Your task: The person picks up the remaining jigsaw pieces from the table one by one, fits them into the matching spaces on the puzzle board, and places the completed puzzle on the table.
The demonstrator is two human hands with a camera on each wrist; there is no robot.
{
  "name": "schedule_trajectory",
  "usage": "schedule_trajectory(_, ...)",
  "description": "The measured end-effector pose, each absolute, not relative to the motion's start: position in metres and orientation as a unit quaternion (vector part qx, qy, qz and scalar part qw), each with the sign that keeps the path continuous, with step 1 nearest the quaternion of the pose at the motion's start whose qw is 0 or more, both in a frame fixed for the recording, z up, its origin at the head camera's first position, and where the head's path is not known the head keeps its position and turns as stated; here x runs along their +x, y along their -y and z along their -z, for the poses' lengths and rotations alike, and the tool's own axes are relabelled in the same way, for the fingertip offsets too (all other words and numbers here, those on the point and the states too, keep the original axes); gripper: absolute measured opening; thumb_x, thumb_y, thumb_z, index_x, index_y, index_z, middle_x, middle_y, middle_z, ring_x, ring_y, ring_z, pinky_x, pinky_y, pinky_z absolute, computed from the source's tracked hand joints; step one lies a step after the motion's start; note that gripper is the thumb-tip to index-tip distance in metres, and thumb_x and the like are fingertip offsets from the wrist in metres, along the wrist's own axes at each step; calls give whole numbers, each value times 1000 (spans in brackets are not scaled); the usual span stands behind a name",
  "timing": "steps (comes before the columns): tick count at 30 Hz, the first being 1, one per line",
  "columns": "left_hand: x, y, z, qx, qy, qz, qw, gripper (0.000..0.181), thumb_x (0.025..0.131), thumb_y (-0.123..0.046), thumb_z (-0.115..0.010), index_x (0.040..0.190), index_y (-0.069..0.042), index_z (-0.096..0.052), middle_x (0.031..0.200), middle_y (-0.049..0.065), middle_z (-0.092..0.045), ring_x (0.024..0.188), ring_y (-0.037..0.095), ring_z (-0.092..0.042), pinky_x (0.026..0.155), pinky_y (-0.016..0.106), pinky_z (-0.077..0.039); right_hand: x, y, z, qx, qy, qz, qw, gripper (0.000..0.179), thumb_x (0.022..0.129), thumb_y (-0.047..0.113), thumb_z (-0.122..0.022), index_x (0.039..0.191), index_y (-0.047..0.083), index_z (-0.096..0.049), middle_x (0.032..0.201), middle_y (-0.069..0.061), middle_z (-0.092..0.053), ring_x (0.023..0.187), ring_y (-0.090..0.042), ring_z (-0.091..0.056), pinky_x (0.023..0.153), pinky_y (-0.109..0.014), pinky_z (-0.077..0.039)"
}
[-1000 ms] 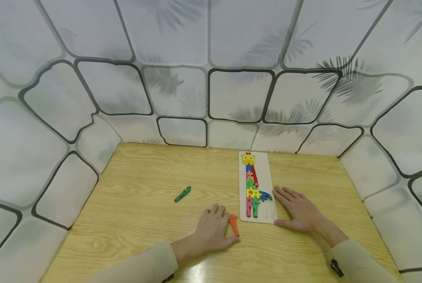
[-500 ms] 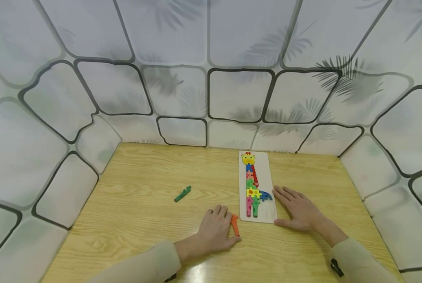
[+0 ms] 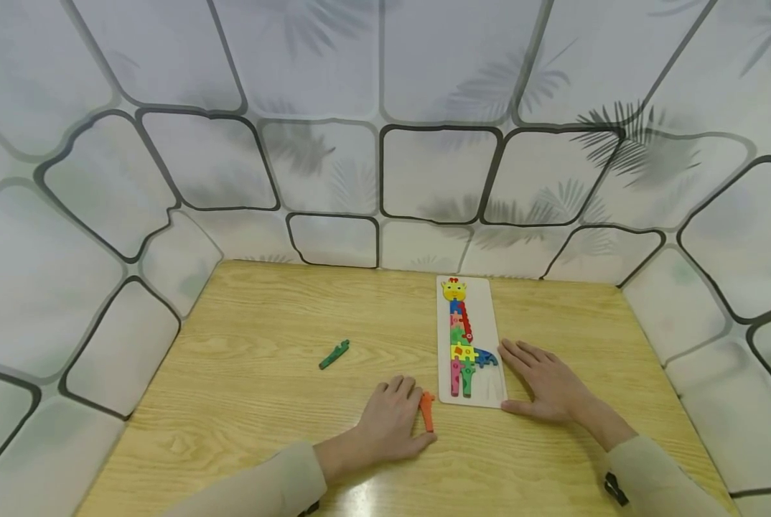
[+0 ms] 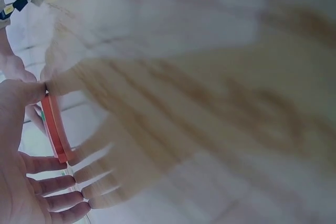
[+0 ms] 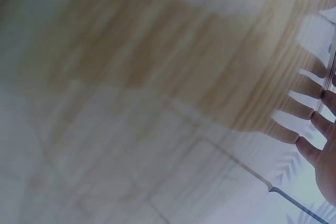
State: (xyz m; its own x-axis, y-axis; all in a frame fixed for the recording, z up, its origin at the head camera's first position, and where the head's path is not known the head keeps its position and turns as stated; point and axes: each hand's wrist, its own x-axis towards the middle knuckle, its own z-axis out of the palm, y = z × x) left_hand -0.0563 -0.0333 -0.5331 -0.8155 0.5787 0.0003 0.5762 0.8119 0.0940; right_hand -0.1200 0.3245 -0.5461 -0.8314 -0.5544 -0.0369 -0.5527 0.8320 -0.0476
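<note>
In the head view my left hand lies on the table with an orange puzzle piece between thumb and index finger. The left wrist view shows the thumb at one end of this orange piece and the index finger at the other. To its right lies a white giraffe puzzle board holding several coloured pieces; a bare recess shows at its lower right, below the blue piece. My right hand rests flat with fingers spread, its fingertips and thumb at the board's right edge.
A dark green puzzle piece lies apart on the wooden table, left of the board. Behind and at both sides stand white stone-patterned walls. A small black clip hangs by the right sleeve.
My left hand shifts slightly right, then back left, and the orange piece moves and turns a little with it. The right hand, the board and the green piece stay in place.
</note>
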Motion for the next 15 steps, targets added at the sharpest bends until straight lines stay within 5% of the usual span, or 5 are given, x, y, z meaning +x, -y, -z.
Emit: schedule_trajectory(15, -57, 39, 534, 291, -955, -50, 22, 83, 93, -74, -58, 139, -6, -62, 145, 16, -62, 133, 32, -62, 110, 46, -54, -120, -324, 545, -289, -957, 18, 26, 104, 90, 78, -60, 165, 11, -35, 172, -11, -36, 155, -41, -40, 118, -64, -41)
